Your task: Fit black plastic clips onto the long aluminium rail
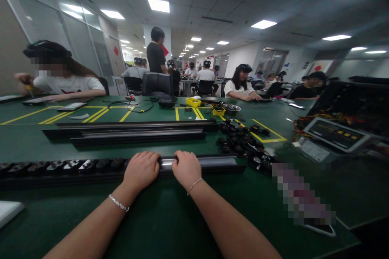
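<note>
Green matting with yellow marking lines covers the counter, which is set in a long workroom lit by ceiling panels. Both hands are laid side by side on a long black rail that runs crosswise directly in front of the person. The left hand is curled over the rail with its fingers bent down onto the top; the right hand is curled the same way just beside it, and only a narrow gap is left between the two. Whether the rail is truly gripped or merely pressed cannot be told. A thin bracelet is worn on each wrist.

To the left of the left hand, the rail is filled with a row of dark socket pieces; to the right of the right hand, its bare silvery channel can be seen. Beyond the hands, further black rails are stacked lengthwise. A heap of loose black socket pieces is piled beyond and to the right of the right hand, near the rail's end. Farther right, a grey device with a dark panel is placed, with coloured wires behind it. Well beyond the hands, a yellow tray and a metal bowl are set. Other people are seated at the far side and in the background.
</note>
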`<state>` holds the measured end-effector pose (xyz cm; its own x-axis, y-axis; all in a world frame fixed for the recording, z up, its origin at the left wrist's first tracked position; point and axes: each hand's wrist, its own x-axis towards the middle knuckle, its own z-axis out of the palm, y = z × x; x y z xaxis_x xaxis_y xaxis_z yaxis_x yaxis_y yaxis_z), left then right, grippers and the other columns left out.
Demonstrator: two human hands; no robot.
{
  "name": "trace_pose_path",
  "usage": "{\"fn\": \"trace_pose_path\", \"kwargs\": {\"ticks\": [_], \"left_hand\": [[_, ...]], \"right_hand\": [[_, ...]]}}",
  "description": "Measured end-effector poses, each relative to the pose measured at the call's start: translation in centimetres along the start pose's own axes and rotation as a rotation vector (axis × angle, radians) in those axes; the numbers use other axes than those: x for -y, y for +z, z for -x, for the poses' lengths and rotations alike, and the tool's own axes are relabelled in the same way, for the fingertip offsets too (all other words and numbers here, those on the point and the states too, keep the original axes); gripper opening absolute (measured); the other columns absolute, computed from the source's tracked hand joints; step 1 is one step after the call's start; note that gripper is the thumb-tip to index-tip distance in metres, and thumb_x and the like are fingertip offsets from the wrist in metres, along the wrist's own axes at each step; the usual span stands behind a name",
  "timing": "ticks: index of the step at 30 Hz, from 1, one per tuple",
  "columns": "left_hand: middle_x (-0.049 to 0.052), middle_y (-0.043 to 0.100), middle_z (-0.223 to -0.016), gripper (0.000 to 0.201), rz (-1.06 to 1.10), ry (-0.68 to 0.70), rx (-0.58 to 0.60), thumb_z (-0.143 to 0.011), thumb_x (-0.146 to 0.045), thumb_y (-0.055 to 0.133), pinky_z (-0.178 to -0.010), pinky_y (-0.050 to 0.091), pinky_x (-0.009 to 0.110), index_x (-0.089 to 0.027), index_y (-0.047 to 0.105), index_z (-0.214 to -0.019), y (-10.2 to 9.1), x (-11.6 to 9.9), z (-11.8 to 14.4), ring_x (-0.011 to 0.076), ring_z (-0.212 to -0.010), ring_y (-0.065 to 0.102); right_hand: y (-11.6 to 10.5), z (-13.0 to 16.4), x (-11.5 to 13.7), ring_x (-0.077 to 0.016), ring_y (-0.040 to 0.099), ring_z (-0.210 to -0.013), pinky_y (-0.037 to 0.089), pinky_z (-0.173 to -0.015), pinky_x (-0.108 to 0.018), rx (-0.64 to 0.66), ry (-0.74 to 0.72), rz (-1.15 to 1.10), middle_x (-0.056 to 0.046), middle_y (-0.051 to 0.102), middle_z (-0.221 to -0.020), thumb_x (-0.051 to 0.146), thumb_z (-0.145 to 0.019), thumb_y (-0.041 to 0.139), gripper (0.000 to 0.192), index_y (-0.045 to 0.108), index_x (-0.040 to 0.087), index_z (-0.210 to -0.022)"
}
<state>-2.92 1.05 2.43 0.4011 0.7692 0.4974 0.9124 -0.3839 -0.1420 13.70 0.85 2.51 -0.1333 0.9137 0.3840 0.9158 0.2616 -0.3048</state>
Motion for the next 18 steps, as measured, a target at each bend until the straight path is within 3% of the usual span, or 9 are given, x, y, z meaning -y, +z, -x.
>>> {"fn": "trace_pose_path", "kwargs": {"ticks": [10, 18], "left_hand": [[0.008, 0.068, -0.089, 0.029, 0.043, 0.001, -0.013, -0.082, -0.024, 0.038, -0.076, 0.042, 0.038, -0.017, 0.065, -0.093, 0.1, 0.2, 0.0, 0.0241, -0.084, 0.061], [0.01, 0.068, -0.091, 0.033, 0.029, -0.005, 0.01, -0.084, -0.025, 0.035, -0.077, 0.042, 0.038, -0.017, 0.064, -0.095, 0.2, 0.4, 0.1, 0.0242, -0.087, 0.061]], "right_hand": [[-2.0, 0.5, -3.0, -0.0159, 0.055, -0.094, 0.032, -0.087, -0.029, 0.065, 0.032, 0.015, -0.003, 0.066, -0.096, 0.024, -0.081, 0.044, 0.024, 0.063, 0.023, -0.097], [-2.0, 0.6, -3.0, -0.0152, 0.056, -0.093, 0.032, -0.088, -0.028, 0.03, 0.027, 0.039, -0.002, 0.067, -0.096, 0.024, -0.081, 0.044, 0.025, 0.063, 0.022, -0.097]]}}
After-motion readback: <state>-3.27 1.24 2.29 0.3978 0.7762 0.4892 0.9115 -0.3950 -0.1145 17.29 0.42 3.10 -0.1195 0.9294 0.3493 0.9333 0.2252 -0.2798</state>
